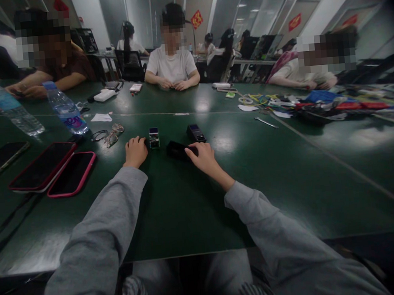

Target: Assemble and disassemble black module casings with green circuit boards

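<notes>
near frame centre the right hand (202, 156) pinches a flat black piece (178, 150), perhaps a lid; the left hand (135, 152), curled and empty, rests beside a small box (154, 137). aligning them looks next.

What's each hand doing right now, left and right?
Left hand: curled loosely on the green table beside the small square block, holding nothing visible.
Right hand: fingers closed on the black case.
</notes>
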Available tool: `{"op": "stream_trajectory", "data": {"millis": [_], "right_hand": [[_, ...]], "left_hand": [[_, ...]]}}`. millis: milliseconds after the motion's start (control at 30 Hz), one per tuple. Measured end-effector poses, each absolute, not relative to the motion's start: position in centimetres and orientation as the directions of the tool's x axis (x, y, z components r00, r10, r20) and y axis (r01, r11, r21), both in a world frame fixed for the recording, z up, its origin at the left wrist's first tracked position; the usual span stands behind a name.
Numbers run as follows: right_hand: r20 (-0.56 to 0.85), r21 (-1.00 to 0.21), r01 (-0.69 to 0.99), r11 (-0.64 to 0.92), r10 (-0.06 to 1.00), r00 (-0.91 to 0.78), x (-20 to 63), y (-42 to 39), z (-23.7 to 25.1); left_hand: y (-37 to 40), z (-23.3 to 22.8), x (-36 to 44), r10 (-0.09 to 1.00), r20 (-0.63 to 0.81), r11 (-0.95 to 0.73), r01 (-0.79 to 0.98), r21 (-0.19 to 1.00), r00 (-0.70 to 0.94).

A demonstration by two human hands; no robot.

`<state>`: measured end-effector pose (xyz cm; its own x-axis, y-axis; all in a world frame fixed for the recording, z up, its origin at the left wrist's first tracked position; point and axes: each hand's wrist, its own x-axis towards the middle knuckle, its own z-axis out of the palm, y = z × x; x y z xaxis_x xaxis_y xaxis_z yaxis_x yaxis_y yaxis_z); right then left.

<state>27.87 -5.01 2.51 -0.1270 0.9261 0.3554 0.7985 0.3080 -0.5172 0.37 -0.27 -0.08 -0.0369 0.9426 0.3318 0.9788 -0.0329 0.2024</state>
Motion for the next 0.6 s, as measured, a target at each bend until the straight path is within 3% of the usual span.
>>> {"op": "stream_trajectory", "data": {"millis": [100,200,367,600], "right_hand": [[0.511,-0.471,0.794,0.385,0.852,-0.110,26.9,-5.2,3.2],[0.568,-0.366,0.786,0.498,0.789,-0.236,24.0,-5.9,4.0],[0.525,-0.150,0.695,0.703,0.652,-0.547,18.0,-6.3,3.3],[0.440,-0.069,0.653,0.755,0.610,-0.659,17.8,-6.0,2.1]], "left_hand": [[-0.3,-0.1,0.4,0.944,0.328,-0.030,0.980,0.199,-0.037],[-0.3,-0.1,0.5,0.942,0.333,-0.033,0.981,0.190,-0.033],[-0.6,0.0,0.4,0.948,0.318,-0.031,0.983,0.179,-0.028],[-0.4,0.0,0.6,0.946,0.321,-0.019,0.984,0.176,-0.039]]}}
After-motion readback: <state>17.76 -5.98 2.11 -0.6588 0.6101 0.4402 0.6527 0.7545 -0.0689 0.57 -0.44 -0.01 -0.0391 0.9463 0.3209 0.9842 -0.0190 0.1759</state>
